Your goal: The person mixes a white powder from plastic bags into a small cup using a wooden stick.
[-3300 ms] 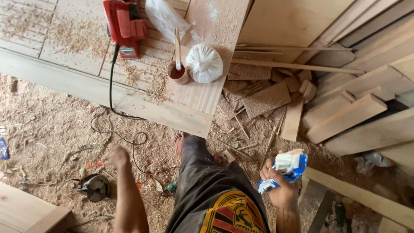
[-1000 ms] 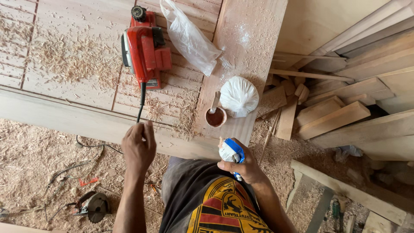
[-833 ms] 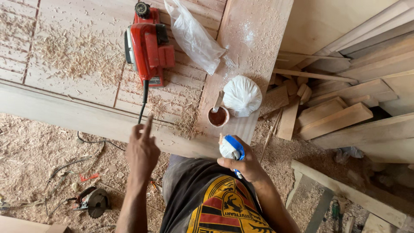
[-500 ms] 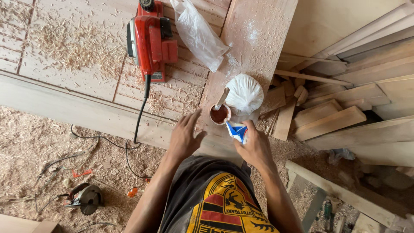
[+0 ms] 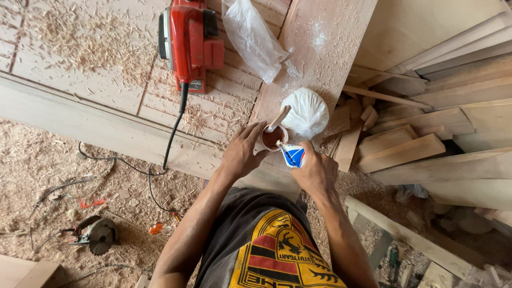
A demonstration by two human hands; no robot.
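Both hands meet at the small cup (image 5: 274, 137) on the plank's near end: my left hand (image 5: 241, 152) cups its 9 o'clock side, my right hand (image 5: 316, 169) pinches a blue-white tube (image 5: 292, 155) tilted in from 4 o'clock.

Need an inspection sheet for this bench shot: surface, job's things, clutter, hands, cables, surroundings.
Surface: wooden bench, strewn with shavings and white powder.
Job's things: small cup of brown paste with a wooden stick in it; blue-and-white tube tipped over the cup.
Clutter: tied white bag, clear plastic bag, red power planer.
Hands: left hand steadies the cup; right hand holds the tube.
Cables: black planer cord hangs off the bench edge; more loose wires on the floor.
Surroundings: stacked timber offcuts, sawdust floor, circular saw.
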